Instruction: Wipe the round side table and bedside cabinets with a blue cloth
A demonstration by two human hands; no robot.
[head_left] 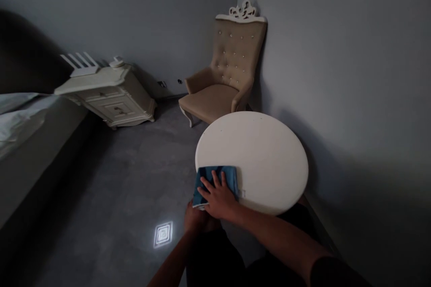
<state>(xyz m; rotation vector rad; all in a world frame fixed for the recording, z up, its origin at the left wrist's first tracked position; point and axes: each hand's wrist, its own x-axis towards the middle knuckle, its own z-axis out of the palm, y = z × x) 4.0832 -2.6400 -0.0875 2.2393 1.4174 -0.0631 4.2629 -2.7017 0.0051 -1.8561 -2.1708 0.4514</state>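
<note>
A folded blue cloth (231, 176) lies on the near left part of a round white table (262, 152), reaching its rim. On top of the cloth my right hand (219, 197) rests flat with its fingers spread. My left hand (197, 219) is at the table's near left edge, just below the cloth. Its fingers are hidden, so I cannot tell whether it grips the edge.
Behind the table stands a tan tufted armchair (215, 98) in the corner. A white nightstand (117, 94) with a router (82, 69) on it is at the left, beside a bed (40, 139). A grey wall (353, 76) runs close along the right.
</note>
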